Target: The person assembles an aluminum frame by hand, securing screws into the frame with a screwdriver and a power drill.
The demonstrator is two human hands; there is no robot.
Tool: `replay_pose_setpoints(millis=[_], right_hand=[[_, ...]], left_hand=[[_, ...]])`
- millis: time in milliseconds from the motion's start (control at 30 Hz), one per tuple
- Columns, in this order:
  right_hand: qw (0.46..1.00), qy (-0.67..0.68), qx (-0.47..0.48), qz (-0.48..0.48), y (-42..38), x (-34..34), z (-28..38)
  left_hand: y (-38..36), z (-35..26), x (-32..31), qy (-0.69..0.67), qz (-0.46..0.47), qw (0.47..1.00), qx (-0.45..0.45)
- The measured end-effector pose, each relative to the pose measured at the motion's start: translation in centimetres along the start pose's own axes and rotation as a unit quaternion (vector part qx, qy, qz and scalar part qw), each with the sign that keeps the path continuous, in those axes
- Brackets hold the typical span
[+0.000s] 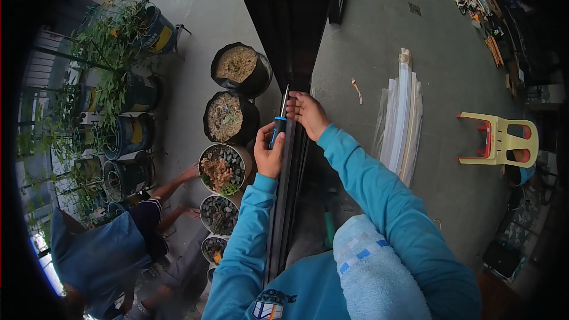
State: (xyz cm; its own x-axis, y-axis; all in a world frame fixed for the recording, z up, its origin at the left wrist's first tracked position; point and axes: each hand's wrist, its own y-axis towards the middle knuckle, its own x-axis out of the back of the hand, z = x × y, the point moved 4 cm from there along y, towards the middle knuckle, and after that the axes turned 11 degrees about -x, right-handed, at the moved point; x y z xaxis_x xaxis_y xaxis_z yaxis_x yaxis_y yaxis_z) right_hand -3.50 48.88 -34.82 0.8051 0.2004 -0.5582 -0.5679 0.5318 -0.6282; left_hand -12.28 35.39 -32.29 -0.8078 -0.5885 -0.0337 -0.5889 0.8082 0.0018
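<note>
My left hand (271,153) is wrapped round the black and blue handle of a screwdriver (279,124). The metal shaft points away from me, up along a dark metal frame (290,41). Close by on the right, my right hand (306,114) has its fingertips at the shaft and the frame's edge. Whether those fingers grip the shaft or something small is hidden. The screwdriver's tip lies against the dark frame, and what it touches there cannot be made out.
Potted plants (222,169) line the left of the frame, with leafy buckets (133,136) beyond. A person (106,243) is at lower left. Wrapped long strips (400,124) lie on the floor at right, near a yellow and red plastic chair (501,139). A towel (376,266) hangs over my shoulder.
</note>
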Motion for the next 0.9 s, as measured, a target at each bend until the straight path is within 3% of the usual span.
replay_pose_setpoints(millis=[67,200,233,267,333,367,433,467,500,533,567,633,667,733,767,800,867,900], right_hand=[[0.996,-0.069,-0.013,-0.056,-2.1,4.8,-2.2],[0.949,-0.209,-0.098,-0.213,-9.4,17.3,-11.7],[0.945,-0.216,-0.135,-0.202,-12.0,19.7,-14.7],[0.916,-0.286,-0.2,-0.197,-14.4,21.9,-17.8],[0.866,-0.383,-0.265,-0.181,-19.8,23.2,-22.3],[0.834,-0.452,-0.226,-0.22,-23.1,19.8,-20.8],[0.739,-0.638,-0.156,-0.148,-26.5,13.7,-16.7],[0.74,-0.637,-0.156,-0.148,-26.5,15.1,-18.1],[0.704,-0.709,-0.051,0.012,-26.4,15.3,-20.1],[0.637,-0.75,0.055,0.171,-27.0,15.6,-22.2],[0.638,-0.748,0.055,0.171,-26.8,15.1,-22.1],[0.44,-0.844,-0.033,0.306,-26.0,14.6,-23.6],[0.441,-0.843,-0.031,0.306,-25.4,14.9,-23.6],[0.355,-0.853,0.05,0.379,-24.4,15.7,-24.7],[0.356,-0.852,0.052,0.38,-23.5,15.9,-25.7],[0.34,-0.849,0.019,0.404,-22.6,16.2,-27.3],[0.323,-0.843,-0.012,0.43,-22.1,16.0,-28.1],[0.301,-0.842,-0.039,0.446,-21.7,16.1,-27.9]], left_hand=[[0.0,-0.6,0.0,0.053,0.004,0.998,-0.018],[-0.6,0.1,-0.5,-0.039,-0.025,0.999,-0.022],[-0.5,0.6,-0.5,-0.088,-0.035,0.995,-0.026],[-0.6,1.9,-0.2,-0.127,-0.041,0.99,0.047],[-0.6,1.0,-0.4,-0.142,-0.039,0.983,0.108],[-0.5,0.9,-0.5,-0.149,-0.016,0.982,0.112],[-0.3,0.8,-0.1,-0.156,-0.01,0.98,0.123],[-0.2,0.7,-0.1,-0.168,-0.005,0.977,0.133],[0.2,0.9,-0.2,-0.168,0.004,0.983,0.071],[0.2,1.4,0.0,-0.168,0.005,0.983,0.071],[0.2,1.3,0.1,-0.131,0.012,0.99,0.043],[0.1,1.1,0.0,-0.085,0.015,0.996,0.008],[-0.2,1.3,0.0,-0.083,0.015,0.996,0.007],[-1.9,1.7,0.8,-0.011,0.012,1.0,-0.022],[-3.3,3.1,1.6,0.065,0.019,0.998,-0.019],[-4.4,3.9,1.8,0.161,0.035,0.983,-0.081],[-6.3,3.3,1.5,0.343,0.058,0.931,-0.109],[-7.0,4.3,1.5,0.345,0.058,0.932,-0.093]])
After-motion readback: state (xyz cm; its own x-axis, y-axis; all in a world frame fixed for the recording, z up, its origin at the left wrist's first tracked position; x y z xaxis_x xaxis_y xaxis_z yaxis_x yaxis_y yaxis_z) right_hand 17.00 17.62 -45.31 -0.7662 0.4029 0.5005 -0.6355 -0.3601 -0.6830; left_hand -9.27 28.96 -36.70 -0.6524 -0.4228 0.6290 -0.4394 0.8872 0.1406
